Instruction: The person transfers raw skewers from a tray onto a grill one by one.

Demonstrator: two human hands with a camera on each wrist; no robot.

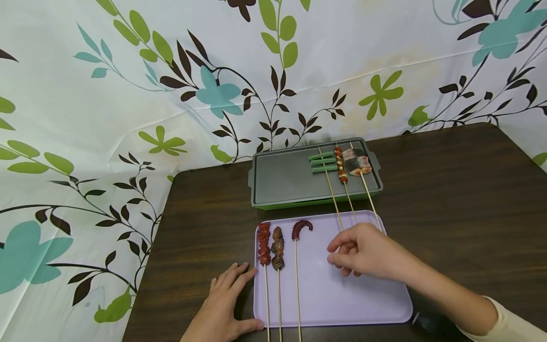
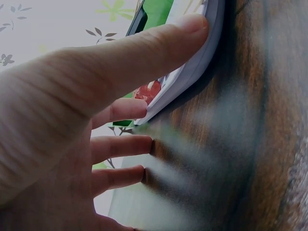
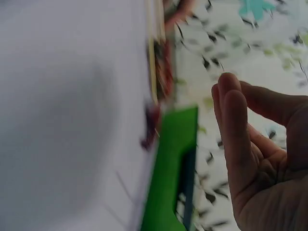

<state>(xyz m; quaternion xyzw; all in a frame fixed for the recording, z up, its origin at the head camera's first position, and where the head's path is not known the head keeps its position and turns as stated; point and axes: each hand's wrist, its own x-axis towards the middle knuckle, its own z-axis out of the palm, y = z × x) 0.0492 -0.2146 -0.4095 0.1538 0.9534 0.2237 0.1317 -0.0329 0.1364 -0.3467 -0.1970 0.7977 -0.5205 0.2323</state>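
Near the frame's lower centre, the right hand (image 1: 363,251) is hovering loosely curled, holding nothing, over the lavender tray (image 1: 367,304); the left hand (image 1: 226,304) is lying flat, steadying it. Careless reaching risks knocking the three skewers (image 1: 278,266).

Left hand (image 1: 224,304) lies flat, fingers straight toward 1 o'clock; right hand (image 1: 363,251) hovers, fingers loosely curled, seemingly holding nothing.
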